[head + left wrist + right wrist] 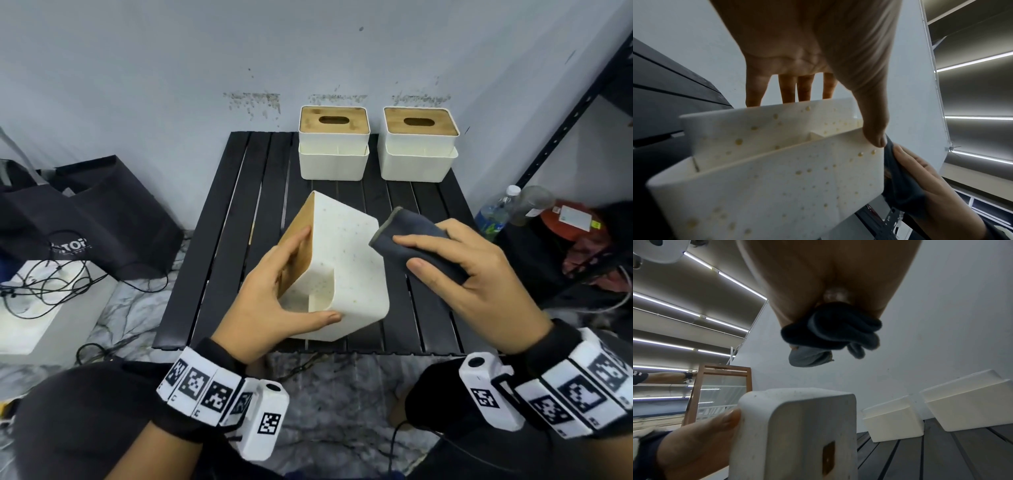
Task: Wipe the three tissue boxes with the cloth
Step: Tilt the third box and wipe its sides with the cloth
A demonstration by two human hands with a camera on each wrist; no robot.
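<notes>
On the black slatted surface (263, 219), the left hand (274, 291) clasps the tilted, speckled white tissue box (346, 257) while the right hand (479, 274) clutches the folded dark-grey cloth (411, 236) beside it; next it probably needs pressing against the spotted wall.

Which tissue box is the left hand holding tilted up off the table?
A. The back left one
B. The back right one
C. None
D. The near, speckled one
D: the left hand grips the near speckled tissue box, tipped on edge, while both back boxes sit flat.
</notes>
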